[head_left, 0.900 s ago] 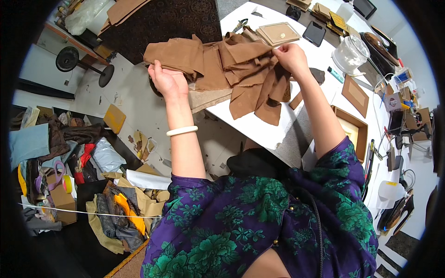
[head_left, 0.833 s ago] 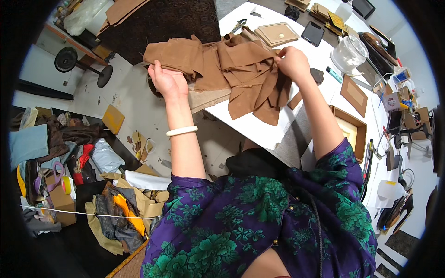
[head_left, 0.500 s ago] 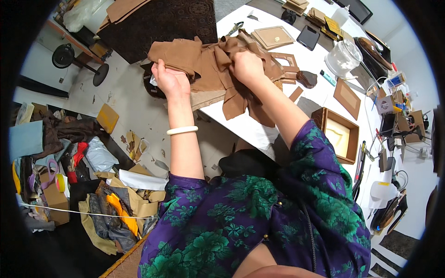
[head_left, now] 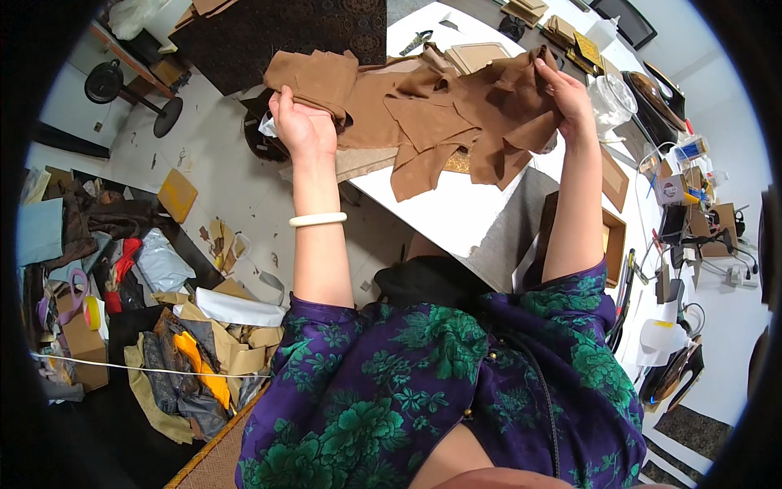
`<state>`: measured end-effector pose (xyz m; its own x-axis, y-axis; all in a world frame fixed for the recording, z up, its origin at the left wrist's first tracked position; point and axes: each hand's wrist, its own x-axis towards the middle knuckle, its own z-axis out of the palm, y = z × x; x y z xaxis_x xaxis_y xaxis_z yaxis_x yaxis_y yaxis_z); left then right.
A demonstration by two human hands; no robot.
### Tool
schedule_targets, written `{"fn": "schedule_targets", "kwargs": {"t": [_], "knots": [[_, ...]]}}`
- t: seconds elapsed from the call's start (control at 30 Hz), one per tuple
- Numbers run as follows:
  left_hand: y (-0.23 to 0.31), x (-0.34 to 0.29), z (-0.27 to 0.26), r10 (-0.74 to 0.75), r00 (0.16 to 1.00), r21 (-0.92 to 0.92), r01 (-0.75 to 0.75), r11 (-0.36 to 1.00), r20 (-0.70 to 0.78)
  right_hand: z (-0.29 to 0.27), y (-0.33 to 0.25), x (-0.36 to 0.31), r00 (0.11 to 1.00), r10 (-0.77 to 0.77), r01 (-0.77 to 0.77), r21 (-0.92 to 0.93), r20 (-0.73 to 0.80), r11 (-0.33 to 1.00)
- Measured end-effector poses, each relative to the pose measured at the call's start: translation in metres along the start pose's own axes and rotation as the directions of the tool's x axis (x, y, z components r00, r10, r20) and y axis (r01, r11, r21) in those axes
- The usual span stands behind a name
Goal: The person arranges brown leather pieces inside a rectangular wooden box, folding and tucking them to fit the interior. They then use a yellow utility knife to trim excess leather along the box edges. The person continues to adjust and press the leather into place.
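A bundle of brown cloth pieces (head_left: 423, 114) is stretched in the air between my hands, above the white table (head_left: 444, 212). My left hand (head_left: 301, 126) grips a folded end of the cloth at the left, with a pale bangle on that wrist. My right hand (head_left: 562, 94) is raised at the right and pinches the other end of the cloth. Several loose flaps hang down from the middle of the bundle.
On the table's far side lie flat tan boxes (head_left: 476, 55), a clear glass jar (head_left: 611, 98) and small tools. An open wooden box (head_left: 611, 240) sits by my right elbow. The floor at the left holds a dark rug (head_left: 285, 33), scraps, bags and tape rolls (head_left: 77, 297).
My right hand went left into the cloth, then swung back right and up, pulling the brown pieces apart and spreading them. My left hand kept its grip and barely moved.
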<state>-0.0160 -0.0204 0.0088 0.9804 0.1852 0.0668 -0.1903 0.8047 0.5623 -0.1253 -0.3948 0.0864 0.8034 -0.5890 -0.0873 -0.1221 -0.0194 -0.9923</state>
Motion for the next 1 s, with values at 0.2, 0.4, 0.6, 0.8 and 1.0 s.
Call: {"fn": "schedule_targets", "kwargs": {"t": [0.2,0.4,0.6,0.8,1.0], "knots": [[-0.017,-0.011,-0.002,-0.012,0.999,0.130,0.007,0.992,0.036,-0.012,-0.022,-0.008,0.994,-0.099,0.108,-0.192,0.056,0.975],[-0.053,-0.037,0.001,-0.237,0.964,0.600,0.119,0.791,0.122,-0.034,-0.059,-0.014,0.953,-0.193,0.185,0.056,0.232,0.981],[-0.052,-0.064,0.062,-0.073,0.601,0.541,-0.652,0.531,0.796,-0.066,-0.087,-0.014,0.862,-0.239,0.197,0.138,0.447,0.971],[-0.055,-0.061,0.128,-0.502,0.118,0.501,0.036,0.864,0.857,-0.070,-0.124,-0.033,0.688,-0.394,0.328,0.222,0.609,0.918],[-0.058,-0.076,0.134,-0.612,0.041,0.612,-0.006,0.790,0.790,-0.084,-0.144,-0.049,0.698,-0.447,0.361,0.265,0.559,0.894]]}}
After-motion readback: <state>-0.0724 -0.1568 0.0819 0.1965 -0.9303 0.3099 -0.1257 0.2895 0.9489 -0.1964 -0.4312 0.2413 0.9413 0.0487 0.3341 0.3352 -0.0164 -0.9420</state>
